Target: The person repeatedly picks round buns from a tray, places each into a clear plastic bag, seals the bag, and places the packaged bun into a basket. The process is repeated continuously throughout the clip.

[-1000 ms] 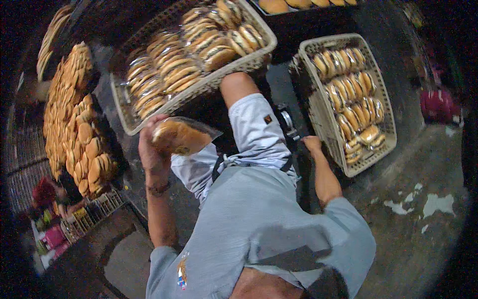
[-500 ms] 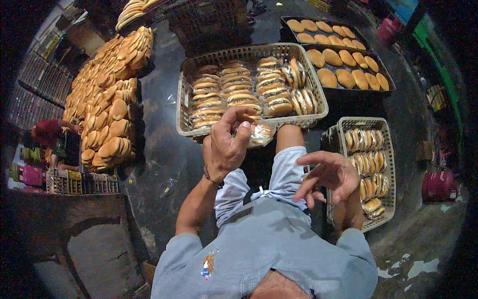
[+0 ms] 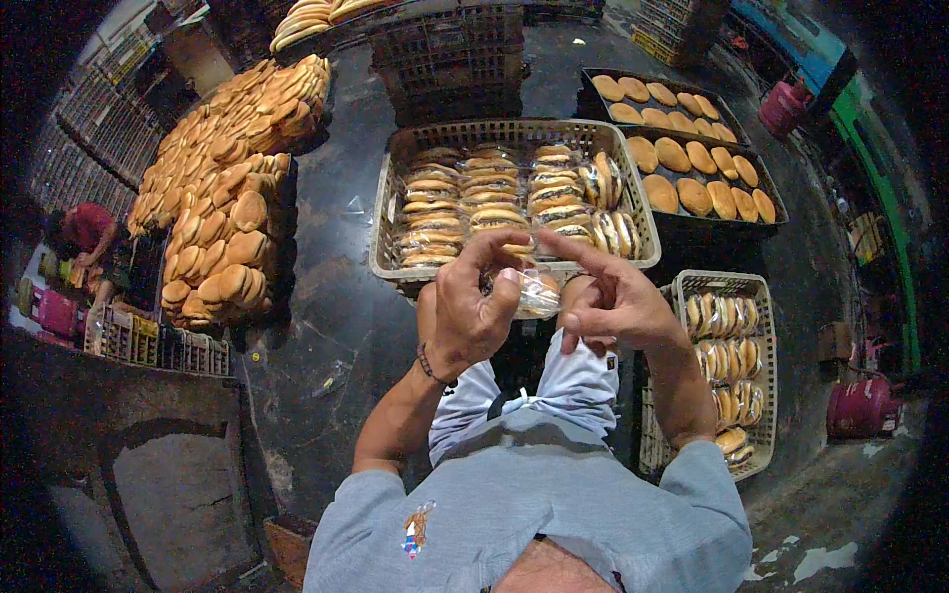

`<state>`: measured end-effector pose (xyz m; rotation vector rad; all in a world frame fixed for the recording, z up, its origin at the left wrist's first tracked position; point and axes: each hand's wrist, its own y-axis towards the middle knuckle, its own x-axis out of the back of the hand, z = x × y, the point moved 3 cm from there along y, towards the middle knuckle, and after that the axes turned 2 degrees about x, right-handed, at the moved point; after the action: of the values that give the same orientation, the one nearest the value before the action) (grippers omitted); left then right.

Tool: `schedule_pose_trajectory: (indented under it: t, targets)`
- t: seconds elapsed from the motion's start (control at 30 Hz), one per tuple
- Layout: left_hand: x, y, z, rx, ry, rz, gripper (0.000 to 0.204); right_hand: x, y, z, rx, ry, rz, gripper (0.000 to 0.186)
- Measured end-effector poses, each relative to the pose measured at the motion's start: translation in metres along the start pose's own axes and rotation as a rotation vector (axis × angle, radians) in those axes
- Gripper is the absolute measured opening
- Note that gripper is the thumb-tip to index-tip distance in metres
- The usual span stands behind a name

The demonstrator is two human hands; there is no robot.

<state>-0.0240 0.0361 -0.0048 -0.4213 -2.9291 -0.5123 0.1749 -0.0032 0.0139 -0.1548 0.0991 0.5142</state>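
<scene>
Clear, crinkled plastic wraps the bagged bun (image 3: 532, 289) that sits between the two raised hands, just in front of the near rim of the large mesh basket (image 3: 633, 212). The left hand (image 3: 473, 306) closes around the bag from the left, thumb and curled fingers pinching the film, so most of the bun is hidden behind the palm and only a glossy corner shows to the right. The right hand (image 3: 611, 301) is half open, its fingers stretched toward the top of the bag; whether they actually grip the plastic cannot be told.

The basket is pale, latticed plastic, packed with rows of flat, round, shiny wrapped buns. A smaller basket (image 3: 761, 296) of the same weave lies to the right, holding buns set on edge. Beyond it, dark metal trays (image 3: 781, 203) carry smooth, bare golden buns, and a heaped pile of loose buns (image 3: 222, 188) rises at the left over a dark, wet-looking floor (image 3: 336, 326).
</scene>
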Motion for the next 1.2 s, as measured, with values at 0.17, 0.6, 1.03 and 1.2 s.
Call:
schedule_pose_trajectory:
  t: [0.17, 0.6, 1.03, 1.2]
  targets:
    - [0.0, 0.004, 0.007, -0.041, 0.016, -0.028, 0.045, -0.012, -0.004, 0.009, 0.524, -0.628, -0.301, 0.078]
    - [-0.009, 0.011, 0.042, 0.01, -0.134, -0.162, 0.038, 0.005, 0.028, -0.051, 0.466, -1.021, -0.625, 0.064]
    - [-0.043, 0.026, 0.145, 0.718, -1.203, -0.13, 0.054, 0.003, 0.032, -0.086, 0.356, -1.246, -0.556, 0.075]
    - [-0.064, 0.019, 0.174, 0.776, -1.197, -0.17, 0.06, 0.014, 0.051, -0.104, 0.231, -1.348, -0.551, 0.088]
